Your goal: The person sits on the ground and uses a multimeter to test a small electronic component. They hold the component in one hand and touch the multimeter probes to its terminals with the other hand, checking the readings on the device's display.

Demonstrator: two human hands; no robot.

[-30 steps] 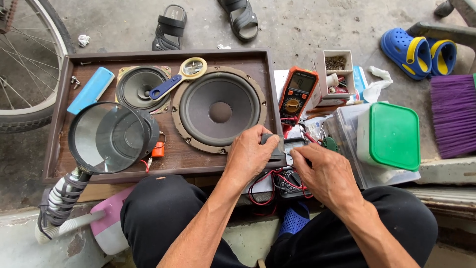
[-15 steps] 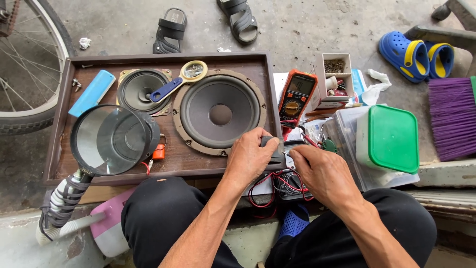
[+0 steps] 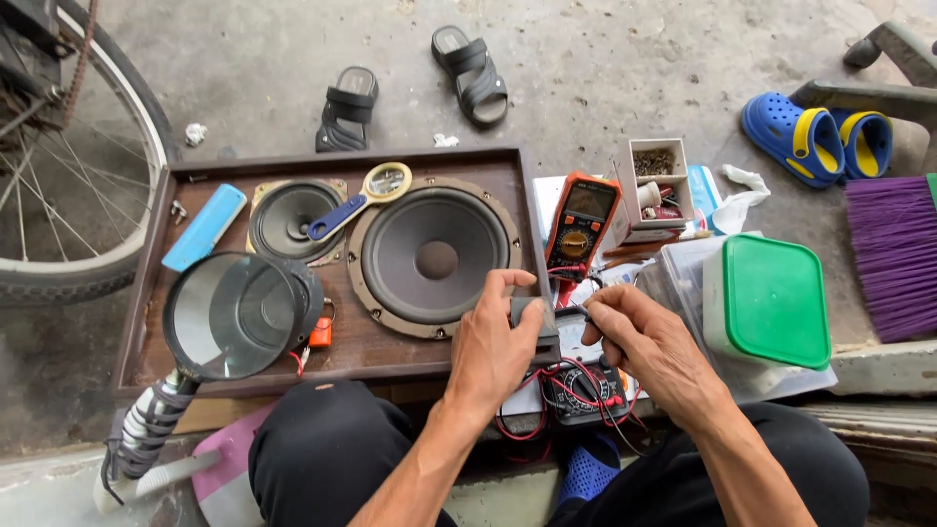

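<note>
- Head view: the left hand (image 3: 493, 351) is clenching a small grey block (image 3: 527, 314) beside the speaker cabinet (image 3: 342, 351).
- The right hand (image 3: 649, 346) is pinching a thin probe (image 3: 584, 314), pointing leftward, just right of the block.

left hand (image 3: 493, 346) thumb lifted, hands slightly apart

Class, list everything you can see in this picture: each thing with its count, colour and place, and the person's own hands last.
Speaker box: 1, brown, floor centre
Large speaker: 1, black, in box
Magnifier lamp: 1, grey, over box
Multimeter: 1, orange, right of box
Green-lidded container: 1, right
Sandals: 2, black, top
Clogs: 2, blue-yellow, top right
Small grey part: 1, in left hand
Left hand: grips part
Right hand: pinches a thin probe
</note>
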